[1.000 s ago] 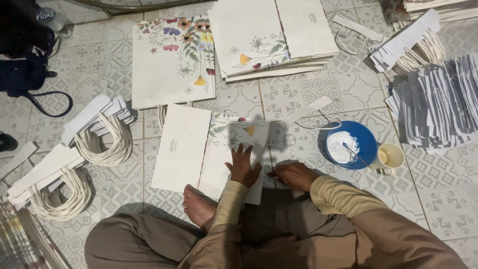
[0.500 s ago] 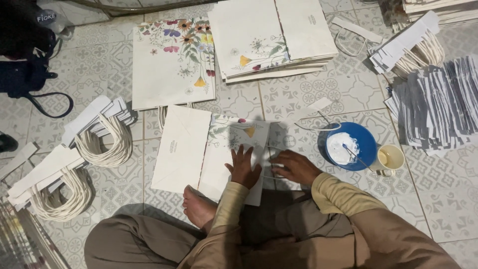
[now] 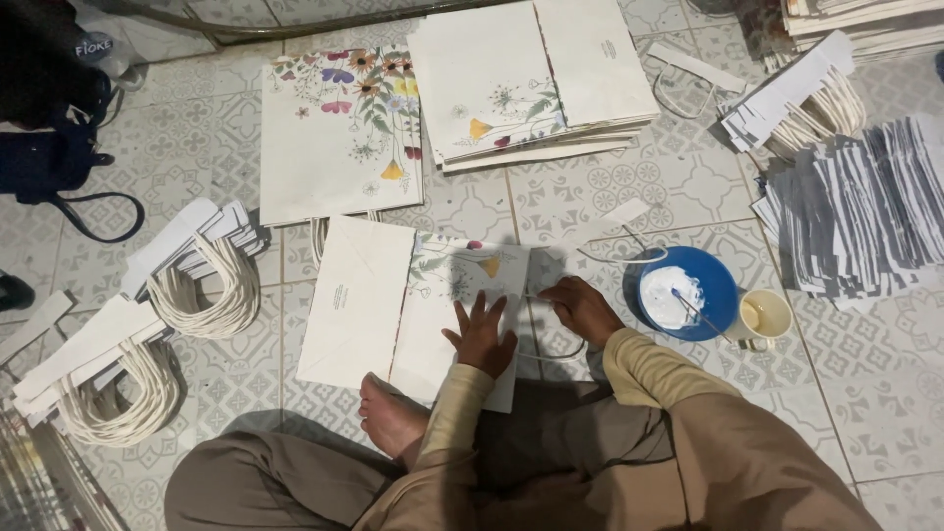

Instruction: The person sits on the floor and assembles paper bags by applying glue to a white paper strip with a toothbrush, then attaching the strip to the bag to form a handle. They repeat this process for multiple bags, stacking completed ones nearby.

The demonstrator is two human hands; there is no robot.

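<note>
Two bare hands work over a flattened paper bag (image 3: 433, 305) with a flower print, lying on the tiled floor (image 3: 865, 393) before a seated person. Left hand (image 3: 482, 336) presses flat on the bag, fingers spread wide. Right hand (image 3: 582, 309) rests at the bag's right edge, fingers curled on a white strip (image 3: 539, 295). A blue dish (image 3: 710, 285) of white paste and a cup (image 3: 765, 315) sit just beside it.

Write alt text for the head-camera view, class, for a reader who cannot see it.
A person seated on a tiled floor presses the left hand flat on a floral paper bag while the right hand rests at its edge. A blue plate of white paste, a cup and rope handle bundles lie around.
</note>
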